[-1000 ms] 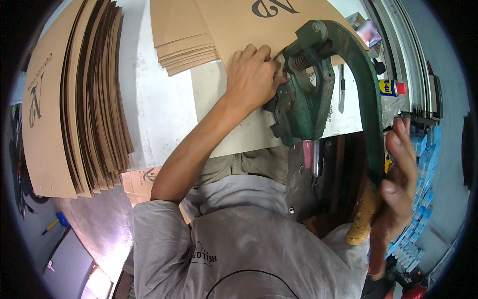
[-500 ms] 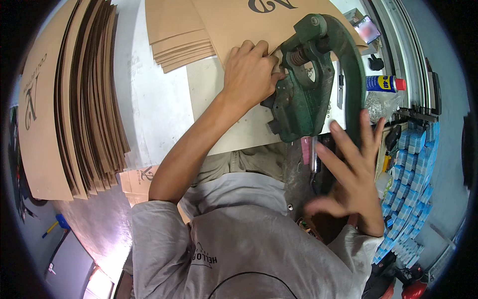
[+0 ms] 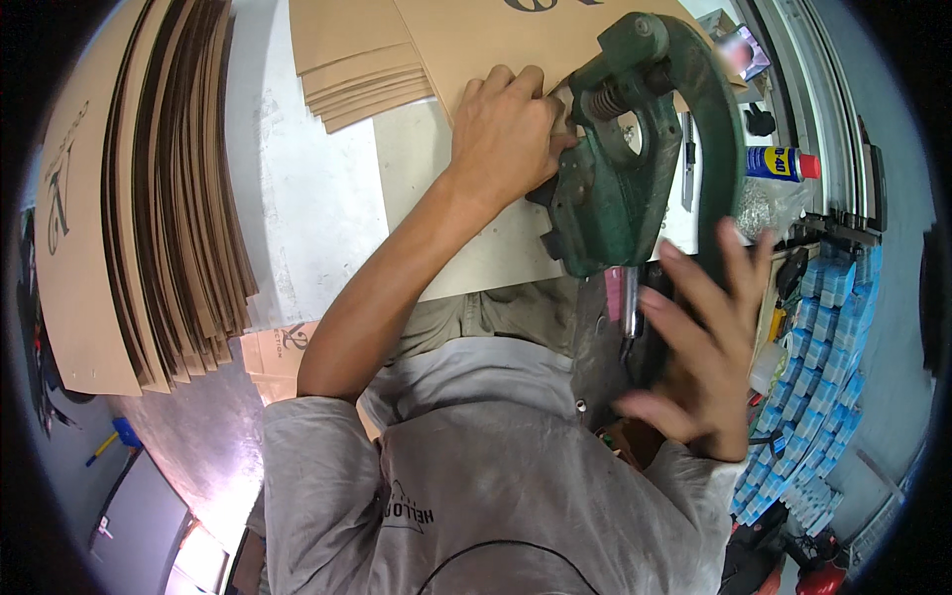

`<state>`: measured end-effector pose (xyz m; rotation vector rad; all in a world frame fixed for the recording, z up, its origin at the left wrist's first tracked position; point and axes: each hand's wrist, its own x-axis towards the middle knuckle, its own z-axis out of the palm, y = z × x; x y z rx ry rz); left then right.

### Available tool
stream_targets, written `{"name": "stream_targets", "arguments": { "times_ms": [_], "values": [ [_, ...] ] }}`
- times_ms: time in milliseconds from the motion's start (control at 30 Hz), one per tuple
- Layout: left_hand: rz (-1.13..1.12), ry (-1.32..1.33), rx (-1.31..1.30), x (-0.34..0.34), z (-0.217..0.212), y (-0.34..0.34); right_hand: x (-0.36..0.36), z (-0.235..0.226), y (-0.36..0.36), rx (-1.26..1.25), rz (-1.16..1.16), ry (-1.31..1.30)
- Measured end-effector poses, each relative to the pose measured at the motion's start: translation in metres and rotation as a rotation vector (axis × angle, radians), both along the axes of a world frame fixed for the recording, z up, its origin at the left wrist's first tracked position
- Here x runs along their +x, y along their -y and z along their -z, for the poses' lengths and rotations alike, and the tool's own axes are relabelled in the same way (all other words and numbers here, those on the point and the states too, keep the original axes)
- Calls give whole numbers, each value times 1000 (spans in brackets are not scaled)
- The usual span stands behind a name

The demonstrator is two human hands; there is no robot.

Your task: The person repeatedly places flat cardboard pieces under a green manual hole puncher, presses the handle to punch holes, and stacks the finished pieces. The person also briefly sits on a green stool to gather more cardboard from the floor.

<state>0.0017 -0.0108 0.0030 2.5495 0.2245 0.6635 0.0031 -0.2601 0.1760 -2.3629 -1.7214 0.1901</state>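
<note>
My left hand has its fingers curled at the edge of a flat brown paper bag, and its thumb reaches to the jaw of a green hand press. The press partly hides the thumb tip and the bag's edge. Just right of the press's metal lever, my right hand is raised with its fingers spread. That hand is motion-blurred and has nothing in it.
A tall stack of brown paper bags stands at the left, and a smaller pile lies beyond my left hand. Right of the press are a cutter knife, a blue spray can, a phone and many blue-wrapped packs.
The view has shifted slightly, so the press sits a little farther right and higher. My left hand keeps its place at the bag and press. My right hand remains spread beside the lever.
</note>
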Motion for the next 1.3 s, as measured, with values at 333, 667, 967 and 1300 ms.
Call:
{"name": "stream_targets", "arguments": {
  "times_ms": [333, 667, 967, 1300],
  "values": [
    [68, 22, 113, 3, -3, -4, 12, -22, 17, 709, 159, -659],
    [-149, 262, -380, 6, -57, -130, 40, 100, 70, 968, 642, -492],
    [6, 620, -1145, -29, -85, -143, 36, 226, 125, 984, 832, -688],
    [43, 721, -1194, -36, -89, -144, 3, 161, 15, 747, 1359, -607]
  ]
}}
